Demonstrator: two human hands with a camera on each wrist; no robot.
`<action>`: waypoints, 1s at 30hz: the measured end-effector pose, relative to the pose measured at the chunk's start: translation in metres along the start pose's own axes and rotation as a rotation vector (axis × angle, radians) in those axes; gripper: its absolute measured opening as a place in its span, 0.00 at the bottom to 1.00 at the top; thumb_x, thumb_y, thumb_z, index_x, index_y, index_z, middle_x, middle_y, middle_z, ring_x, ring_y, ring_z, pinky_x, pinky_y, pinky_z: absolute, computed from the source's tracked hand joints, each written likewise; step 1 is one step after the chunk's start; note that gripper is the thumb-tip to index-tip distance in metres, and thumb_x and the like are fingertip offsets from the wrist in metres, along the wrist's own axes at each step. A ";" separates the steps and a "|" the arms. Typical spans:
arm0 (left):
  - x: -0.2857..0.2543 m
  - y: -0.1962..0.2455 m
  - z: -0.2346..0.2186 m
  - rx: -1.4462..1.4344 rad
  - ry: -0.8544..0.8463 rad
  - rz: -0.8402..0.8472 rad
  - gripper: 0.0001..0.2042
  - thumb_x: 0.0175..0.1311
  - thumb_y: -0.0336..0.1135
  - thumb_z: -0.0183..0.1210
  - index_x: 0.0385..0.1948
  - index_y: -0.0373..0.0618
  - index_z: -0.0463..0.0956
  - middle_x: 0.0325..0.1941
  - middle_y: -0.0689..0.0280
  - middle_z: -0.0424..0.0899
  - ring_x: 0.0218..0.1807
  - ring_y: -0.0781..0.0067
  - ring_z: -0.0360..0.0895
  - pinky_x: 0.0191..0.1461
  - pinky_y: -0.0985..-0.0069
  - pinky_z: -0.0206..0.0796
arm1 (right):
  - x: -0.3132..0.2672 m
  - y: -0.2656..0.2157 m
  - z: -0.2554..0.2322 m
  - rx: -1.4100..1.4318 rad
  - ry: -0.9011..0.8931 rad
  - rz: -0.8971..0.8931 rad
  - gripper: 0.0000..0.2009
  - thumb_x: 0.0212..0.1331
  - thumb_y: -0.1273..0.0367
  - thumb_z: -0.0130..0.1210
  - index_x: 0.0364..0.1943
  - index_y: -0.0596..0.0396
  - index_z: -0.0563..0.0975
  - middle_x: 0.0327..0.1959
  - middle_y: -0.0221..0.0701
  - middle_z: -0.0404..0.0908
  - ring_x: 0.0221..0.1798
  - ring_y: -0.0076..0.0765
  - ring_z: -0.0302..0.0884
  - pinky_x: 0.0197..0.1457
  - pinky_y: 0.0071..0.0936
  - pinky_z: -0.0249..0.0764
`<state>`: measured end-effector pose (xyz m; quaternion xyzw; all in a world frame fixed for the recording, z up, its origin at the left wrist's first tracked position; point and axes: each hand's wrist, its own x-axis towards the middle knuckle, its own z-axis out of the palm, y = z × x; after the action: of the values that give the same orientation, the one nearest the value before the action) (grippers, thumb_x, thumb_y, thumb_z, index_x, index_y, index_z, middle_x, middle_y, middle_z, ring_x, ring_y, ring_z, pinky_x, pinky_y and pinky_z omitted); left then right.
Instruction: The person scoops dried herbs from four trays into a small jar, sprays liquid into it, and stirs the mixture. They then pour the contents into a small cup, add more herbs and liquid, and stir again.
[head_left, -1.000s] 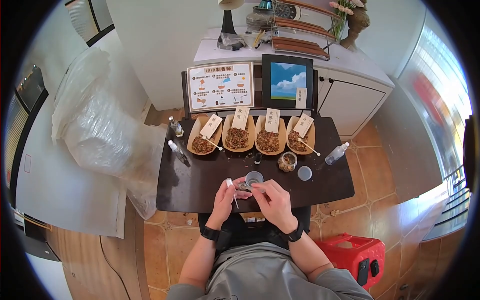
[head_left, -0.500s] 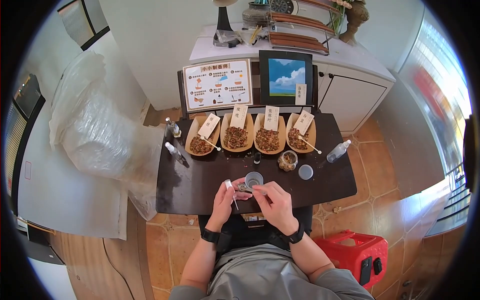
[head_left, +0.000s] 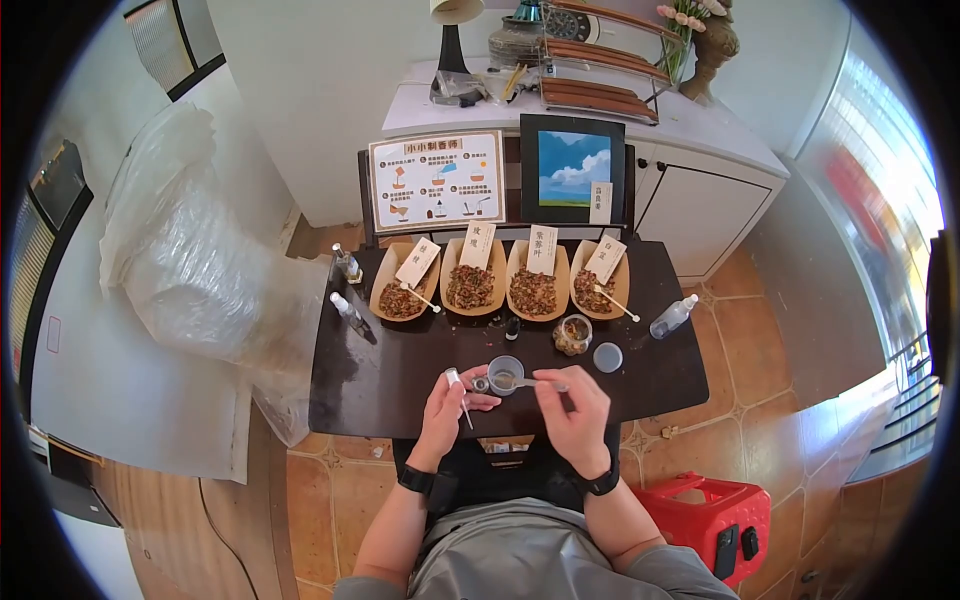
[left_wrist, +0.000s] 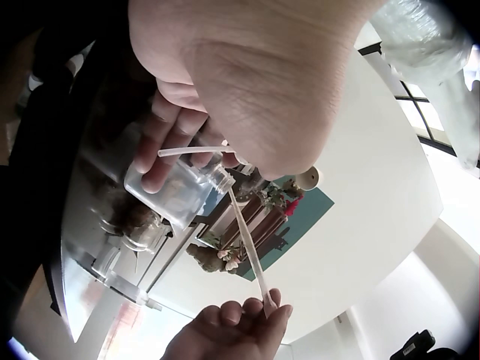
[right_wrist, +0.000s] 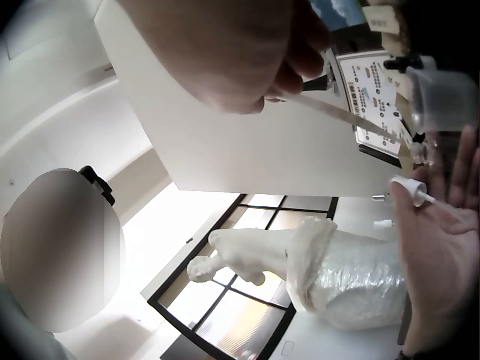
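My left hand (head_left: pixel 447 408) pinches a white spray pump (head_left: pixel 453 377) with a thin dip tube by the thumb. Its other fingers hold a small clear bottle, whose bare neck (left_wrist: pixel 221 178) shows in the left wrist view. My right hand (head_left: pixel 572 410) pinches a translucent plastic dropper (left_wrist: pixel 250 251) by its end. The dropper slants, its tip right at the bottle neck in the left wrist view. A clear plastic cup (head_left: pixel 506 365) stands just beyond the left fingertips, partly overlapped by the dropper in the head view.
Several paper trays (head_left: pixel 470 300) of dried plant bits with labels line the back of the dark table (head_left: pixel 400 375). A jar (head_left: pixel 573 335), its round lid (head_left: pixel 607 357) and a small dark bottle (head_left: pixel 513 328) stand before them. Spray bottles (head_left: pixel 674 316) flank both sides.
My right hand has drawn back to the right from the left fingers, and more of the dropper shows now. The left hand keeps its hold on the pump and bottle.
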<state>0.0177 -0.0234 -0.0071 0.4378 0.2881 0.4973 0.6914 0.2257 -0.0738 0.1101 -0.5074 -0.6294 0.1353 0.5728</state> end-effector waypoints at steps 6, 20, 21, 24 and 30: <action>0.000 -0.003 -0.003 -0.018 0.004 0.013 0.14 0.87 0.43 0.40 0.52 0.43 0.67 0.73 0.43 0.71 0.52 0.45 0.88 0.57 0.54 0.80 | 0.004 0.015 -0.004 -0.046 0.014 0.070 0.05 0.67 0.74 0.65 0.44 0.58 0.85 0.33 0.35 0.84 0.28 0.31 0.82 0.31 0.25 0.76; 0.001 0.000 -0.001 -0.034 -0.001 -0.004 0.12 0.88 0.40 0.38 0.50 0.42 0.64 0.73 0.45 0.72 0.53 0.49 0.89 0.56 0.61 0.82 | -0.009 0.036 0.017 -0.100 -0.089 0.006 0.05 0.66 0.73 0.66 0.42 0.57 0.86 0.32 0.36 0.84 0.29 0.37 0.84 0.31 0.29 0.77; 0.001 0.000 -0.001 -0.037 0.000 -0.004 0.12 0.87 0.40 0.38 0.50 0.42 0.64 0.73 0.45 0.72 0.53 0.49 0.89 0.56 0.61 0.82 | -0.007 0.031 0.016 -0.068 -0.075 0.041 0.04 0.66 0.74 0.66 0.42 0.58 0.86 0.32 0.36 0.84 0.29 0.37 0.84 0.30 0.28 0.76; 0.000 -0.003 -0.003 -0.031 0.004 0.007 0.12 0.87 0.41 0.39 0.50 0.42 0.66 0.73 0.44 0.72 0.52 0.47 0.88 0.56 0.58 0.81 | -0.004 0.018 0.006 -0.068 0.010 0.015 0.04 0.65 0.76 0.66 0.42 0.58 0.86 0.33 0.35 0.84 0.27 0.33 0.83 0.28 0.26 0.74; 0.000 -0.001 0.000 -0.014 0.025 -0.006 0.12 0.87 0.40 0.39 0.52 0.40 0.64 0.73 0.46 0.72 0.52 0.49 0.89 0.56 0.61 0.82 | -0.002 -0.010 -0.004 -0.010 -0.027 -0.045 0.06 0.64 0.77 0.66 0.44 0.58 0.86 0.34 0.34 0.84 0.25 0.28 0.80 0.25 0.23 0.73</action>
<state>0.0179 -0.0236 -0.0076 0.4258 0.2947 0.5024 0.6924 0.2237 -0.0815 0.1174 -0.4939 -0.6492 0.1261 0.5645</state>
